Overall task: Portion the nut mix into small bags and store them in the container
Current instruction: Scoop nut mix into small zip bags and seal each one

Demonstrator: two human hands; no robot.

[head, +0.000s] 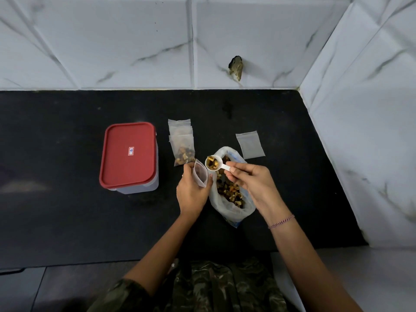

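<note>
Mid-way along the worktop, the left hand pinches the light, floppy small bag near its mouth, likely the surest hold, while the right hand grips the full scoop by its handle.

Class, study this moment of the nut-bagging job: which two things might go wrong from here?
First, the scoop in the right hand is heaped while the small bag pinched by the left hand has a narrow mouth, so pieces may spill onto the counter. Second, the large nut bag lies open below them; a nudge might scatter mix.
</note>
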